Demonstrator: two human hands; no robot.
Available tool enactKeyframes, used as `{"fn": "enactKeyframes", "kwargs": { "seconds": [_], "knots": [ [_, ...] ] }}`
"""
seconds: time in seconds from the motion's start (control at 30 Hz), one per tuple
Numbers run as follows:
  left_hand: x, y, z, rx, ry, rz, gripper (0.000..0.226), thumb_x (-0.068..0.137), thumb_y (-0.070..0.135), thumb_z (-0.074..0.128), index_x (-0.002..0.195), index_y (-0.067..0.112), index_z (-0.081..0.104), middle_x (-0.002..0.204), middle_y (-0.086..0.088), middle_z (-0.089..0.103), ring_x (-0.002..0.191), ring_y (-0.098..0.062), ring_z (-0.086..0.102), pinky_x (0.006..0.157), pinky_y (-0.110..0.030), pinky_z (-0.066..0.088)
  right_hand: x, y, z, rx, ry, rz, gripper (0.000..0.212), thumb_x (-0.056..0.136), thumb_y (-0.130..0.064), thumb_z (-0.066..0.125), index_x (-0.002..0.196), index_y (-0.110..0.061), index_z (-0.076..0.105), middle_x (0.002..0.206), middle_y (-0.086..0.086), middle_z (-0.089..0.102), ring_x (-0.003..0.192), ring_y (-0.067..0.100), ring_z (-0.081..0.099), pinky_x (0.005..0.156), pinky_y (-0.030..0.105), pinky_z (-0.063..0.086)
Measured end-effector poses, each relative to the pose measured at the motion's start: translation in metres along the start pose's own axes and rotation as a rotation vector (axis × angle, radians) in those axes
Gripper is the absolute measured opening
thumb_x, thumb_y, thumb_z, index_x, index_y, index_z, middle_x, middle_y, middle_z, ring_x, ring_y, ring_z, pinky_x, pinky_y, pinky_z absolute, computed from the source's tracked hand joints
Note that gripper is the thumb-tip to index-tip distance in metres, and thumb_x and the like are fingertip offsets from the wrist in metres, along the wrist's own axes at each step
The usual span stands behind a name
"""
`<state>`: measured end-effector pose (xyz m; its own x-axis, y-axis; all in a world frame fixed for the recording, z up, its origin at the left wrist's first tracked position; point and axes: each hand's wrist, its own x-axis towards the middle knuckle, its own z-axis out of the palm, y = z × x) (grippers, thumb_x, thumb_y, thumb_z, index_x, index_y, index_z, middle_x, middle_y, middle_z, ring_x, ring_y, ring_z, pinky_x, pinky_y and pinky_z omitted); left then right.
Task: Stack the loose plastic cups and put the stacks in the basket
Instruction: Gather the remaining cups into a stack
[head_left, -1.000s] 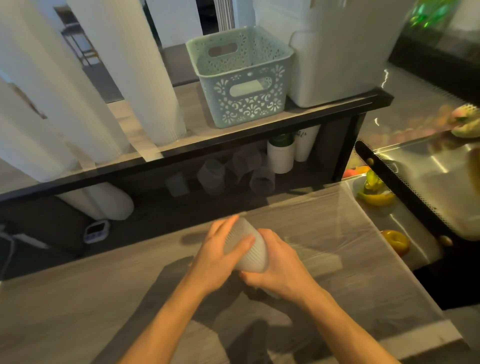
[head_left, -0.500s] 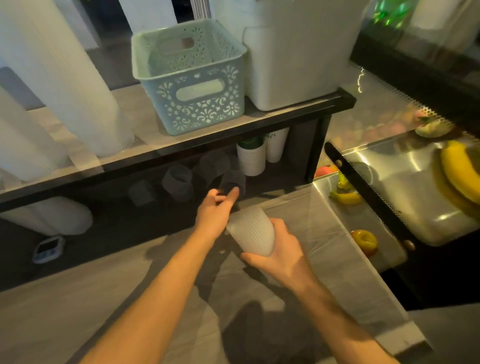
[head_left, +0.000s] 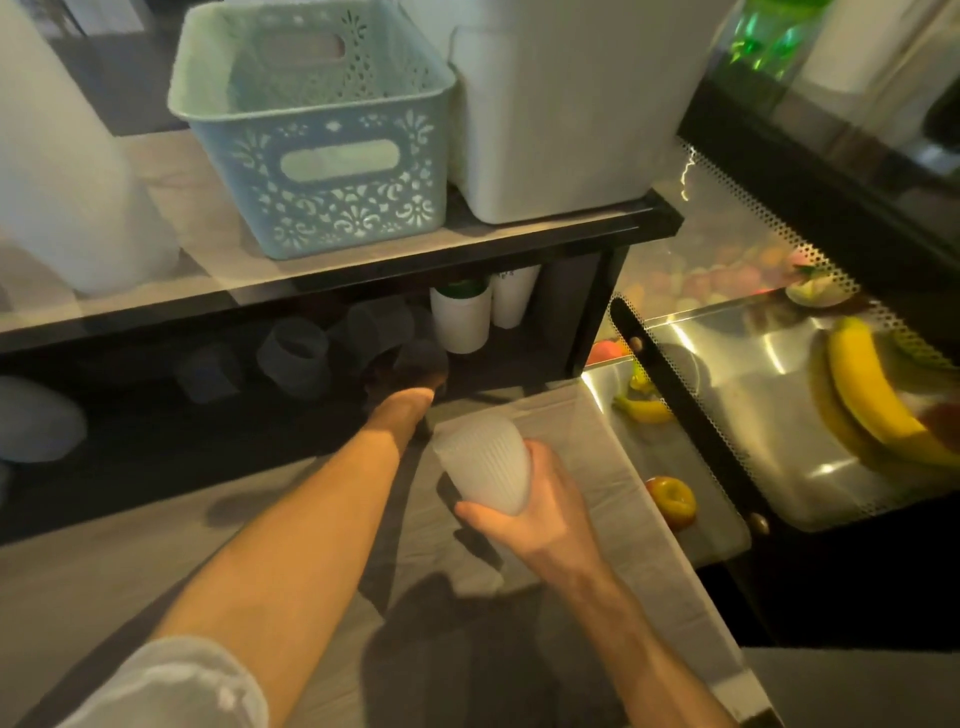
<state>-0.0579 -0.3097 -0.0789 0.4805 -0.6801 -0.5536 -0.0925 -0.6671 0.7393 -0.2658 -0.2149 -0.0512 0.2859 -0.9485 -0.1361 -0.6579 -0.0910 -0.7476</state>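
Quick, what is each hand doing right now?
Left hand: reaching under the dark shelf; grip cannot be told.
Right hand: holding the ribbed white plastic cup stack.

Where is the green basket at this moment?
In the head view the green basket stands on the upper shelf, top centre-left, beside a white bin on its right and above the loose cups in the shadow below.

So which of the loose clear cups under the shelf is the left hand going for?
The rightmost clear cup, beside the white cup: the left hand is right at it; the others sit farther left, untouched.
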Motion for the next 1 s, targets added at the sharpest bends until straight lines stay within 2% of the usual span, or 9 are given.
{"fn": "enactKeyframes", "kwargs": {
  "seconds": [0.13, 0.3, 0.43, 0.53, 0.67, 0.77, 0.87, 0.93, 1.0],
  "knots": [
    [0.008, -0.016, -0.010, -0.019, -0.016, -0.035, 0.064, 0.087, 0.046, 0.067, 0.137, 0.009, 0.053, 0.144, -0.009, 0.051, 0.132, -0.028, 0.048, 0.112, -0.039, 0.038, 0.003, 0.004, 0.001, 0.008, -0.017, 0.034, 0.090, 0.062, -0.062, 0.083, 0.133, -0.033, 0.036, 0.114, -0.015, 0.043, 0.105, 0.008, 0.049, 0.081, 0.026, 0.046],
    [-0.035, -0.034, -0.039, 0.047, 0.009, 0.000, 0.100, 0.055, 0.073, 0.076, 0.128, 0.009, 0.055, 0.115, -0.008, 0.065, 0.101, -0.026, 0.066, 0.095, -0.042, 0.053, 0.005, 0.003, 0.004, 0.003, -0.031, 0.028, 0.091, 0.058, -0.064, 0.082, 0.132, -0.033, 0.038, 0.116, -0.013, 0.048, 0.105, 0.010, 0.053, 0.085, 0.034, 0.051],
    [-0.052, -0.054, -0.072, 0.089, 0.039, 0.071, 0.091, 0.036, 0.086, 0.071, 0.099, 0.023, 0.053, 0.098, -0.004, 0.069, 0.088, -0.022, 0.070, 0.084, -0.045, 0.058, 0.001, 0.004, 0.009, -0.007, -0.083, 0.003, 0.090, 0.059, -0.065, 0.081, 0.131, -0.032, 0.039, 0.118, -0.011, 0.051, 0.105, 0.010, 0.054, 0.085, 0.036, 0.053],
    [-0.077, -0.062, -0.091, 0.058, 0.047, 0.169, 0.070, 0.052, 0.077, 0.074, 0.098, 0.029, 0.054, 0.093, -0.003, 0.070, 0.085, -0.019, 0.071, 0.081, -0.046, 0.060, -0.003, 0.004, 0.014, -0.037, -0.108, -0.033, 0.088, 0.060, -0.067, 0.080, 0.130, -0.032, 0.040, 0.117, -0.011, 0.050, 0.104, 0.010, 0.054, 0.084, 0.036, 0.052],
    [-0.105, -0.064, -0.104, -0.051, -0.019, 0.314, 0.028, 0.084, 0.041, 0.072, 0.105, 0.043, 0.055, 0.112, -0.001, 0.062, 0.097, -0.020, 0.068, 0.083, -0.040, 0.060, -0.010, 0.003, 0.020, -0.067, -0.135, -0.084, 0.082, 0.061, -0.062, 0.083, 0.126, -0.030, 0.044, 0.117, -0.009, 0.050, 0.105, 0.013, 0.056, 0.086, 0.040, 0.052],
    [-0.128, -0.061, -0.111, -0.055, -0.078, 0.425, 0.030, 0.092, 0.034, 0.063, 0.120, 0.039, 0.052, 0.120, 0.002, 0.058, 0.102, -0.014, 0.065, 0.076, -0.025, 0.059, -0.016, -0.001, 0.023, -0.084, -0.210, -0.089, 0.079, 0.060, -0.066, 0.080, 0.120, -0.039, 0.036, 0.115, -0.012, 0.048, 0.103, 0.012, 0.055, 0.085, 0.039, 0.053],
    [-0.146, -0.065, -0.113, -0.040, -0.091, 0.490, 0.042, 0.092, 0.027, 0.062, 0.132, 0.032, 0.049, 0.121, -0.002, 0.055, 0.091, -0.011, 0.061, 0.065, -0.016, 0.052, -0.023, -0.006, 0.023, -0.083, -0.251, -0.127, 0.087, 0.056, -0.072, 0.075, 0.125, -0.037, 0.034, 0.119, -0.012, 0.048, 0.106, 0.010, 0.054, 0.087, 0.041, 0.054],
    [-0.155, -0.072, -0.114, 0.062, -0.116, 0.518, 0.055, 0.088, 0.036, 0.062, 0.140, 0.027, 0.047, 0.120, 0.000, 0.053, 0.090, -0.011, 0.059, 0.071, -0.017, 0.050, -0.027, -0.008, 0.022, -0.077, -0.259, -0.164, 0.090, 0.054, -0.073, 0.073, 0.128, -0.036, 0.037, 0.121, -0.013, 0.049, 0.109, 0.010, 0.053, 0.090, 0.042, 0.052],
    [-0.159, -0.080, -0.115, 0.150, -0.167, 0.530, 0.069, 0.081, 0.052, 0.064, 0.144, 0.029, 0.046, 0.119, 0.005, 0.053, 0.099, -0.010, 0.058, 0.085, -0.021, 0.049, -0.032, -0.010, 0.021, -0.085, -0.284, -0.202, 0.089, 0.057, -0.071, 0.074, 0.131, -0.037, 0.037, 0.122, -0.015, 0.046, 0.111, 0.009, 0.052, 0.092, 0.041, 0.051]
  ]
}}
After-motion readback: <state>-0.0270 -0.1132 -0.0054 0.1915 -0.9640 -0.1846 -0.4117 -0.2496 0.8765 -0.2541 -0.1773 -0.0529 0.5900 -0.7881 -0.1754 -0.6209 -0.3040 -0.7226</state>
